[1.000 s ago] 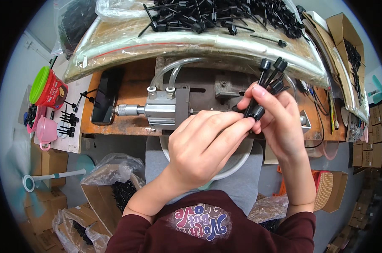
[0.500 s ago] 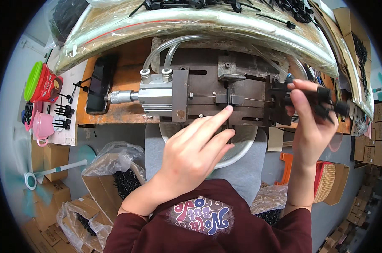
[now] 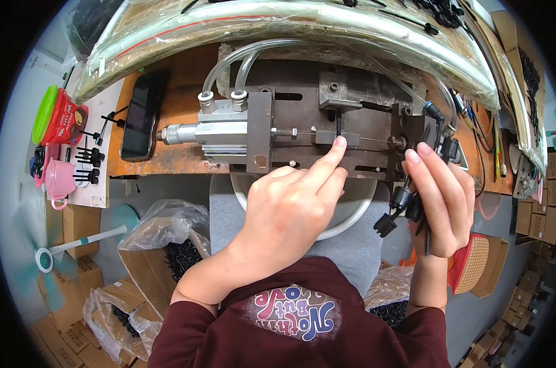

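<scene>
A metal clamping jig (image 3: pixel 302 116) with a silver air cylinder (image 3: pixel 224 136) lies ahead of me on the bench. A thin black plastic rod (image 3: pixel 338 122) stands across its middle, at a small grey block (image 3: pixel 327 138). My left hand (image 3: pixel 296 199) is at the near end of this rod, index fingertip on it, the other fingers bent; the thumb and the rod's lower part are hidden. To the right of the jig, my right hand (image 3: pixel 443 199) is closed round a bunch of black plastic stemmed parts (image 3: pixel 402 199), whose heads point down and left.
A plastic-wrapped shelf (image 3: pixel 290 30) with black parts spans the back. On the left are a phone (image 3: pixel 144 116), a pink cup (image 3: pixel 60 179) and a red tub (image 3: pixel 69 116). A white basket (image 3: pixel 351 221) is below the jig. Open boxes (image 3: pixel 146 270) stand lower left.
My right hand has lowered and turned, swinging the bunch of black parts from its right side to its left. My left index fingertip has shifted slightly up, and its other fingers have curled.
</scene>
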`<move>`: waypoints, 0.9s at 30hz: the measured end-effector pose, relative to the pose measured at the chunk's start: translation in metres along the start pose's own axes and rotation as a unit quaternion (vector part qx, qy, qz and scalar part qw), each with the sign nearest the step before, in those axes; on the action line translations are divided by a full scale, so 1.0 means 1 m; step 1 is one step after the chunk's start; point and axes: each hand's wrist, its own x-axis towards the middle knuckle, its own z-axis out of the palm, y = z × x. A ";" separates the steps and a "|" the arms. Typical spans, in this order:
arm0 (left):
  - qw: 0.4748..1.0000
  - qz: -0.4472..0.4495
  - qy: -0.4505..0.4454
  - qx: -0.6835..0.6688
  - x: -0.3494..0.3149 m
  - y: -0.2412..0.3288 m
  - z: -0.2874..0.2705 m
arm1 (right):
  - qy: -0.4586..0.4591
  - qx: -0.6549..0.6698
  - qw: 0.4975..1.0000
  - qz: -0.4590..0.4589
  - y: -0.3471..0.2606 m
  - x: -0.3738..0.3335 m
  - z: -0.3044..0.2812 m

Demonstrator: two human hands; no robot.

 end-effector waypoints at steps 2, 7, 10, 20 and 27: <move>0.997 -0.019 0.013 -0.071 0.000 0.000 -0.004 | -0.007 -0.014 1.000 -0.013 -0.005 -0.001 0.001; 0.937 -0.047 0.041 -0.344 -0.001 0.013 -0.025 | 0.001 0.039 0.997 -0.073 -0.011 0.000 0.010; 0.942 -0.036 0.055 -0.328 -0.001 0.012 -0.028 | 0.004 0.036 0.997 -0.073 -0.013 0.001 0.012; 0.999 0.044 0.026 -0.017 -0.009 0.001 0.001 | 0.002 0.036 0.998 0.048 -0.004 -0.012 0.012; 0.995 0.015 -0.055 0.086 0.002 0.009 -0.004 | 0.035 0.107 0.992 0.049 0.004 -0.022 0.011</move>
